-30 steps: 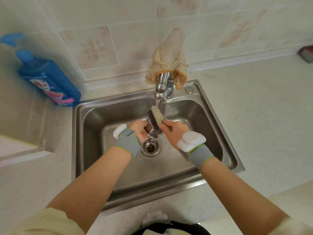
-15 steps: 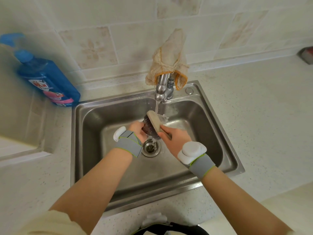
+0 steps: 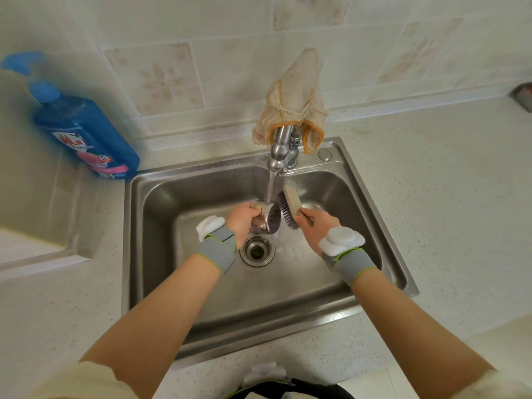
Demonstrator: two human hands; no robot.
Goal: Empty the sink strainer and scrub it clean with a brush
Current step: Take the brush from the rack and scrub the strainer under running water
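My left hand (image 3: 241, 221) grips the metal sink strainer (image 3: 269, 217), a perforated steel cup, under the running water from the tap (image 3: 278, 152). My right hand (image 3: 315, 226) holds a scrub brush (image 3: 289, 207) with a pale wooden back and dark bristles, just to the right of the strainer. The bristles face the strainer's side, touching it or nearly so. Both sit above the open drain hole (image 3: 256, 250) of the steel sink (image 3: 149, 197).
A blue soap pump bottle (image 3: 86, 136) stands on the counter at the sink's back left corner. A beige cloth (image 3: 293, 93) hangs over the tap. The speckled counter (image 3: 431, 182) surrounds the sink, with a dark object (image 3: 524, 95) at the far right edge.
The brush has moved right, off the strainer, so the strainer now shows uncovered under the water stream. My left hand has turned the strainer onto its side.
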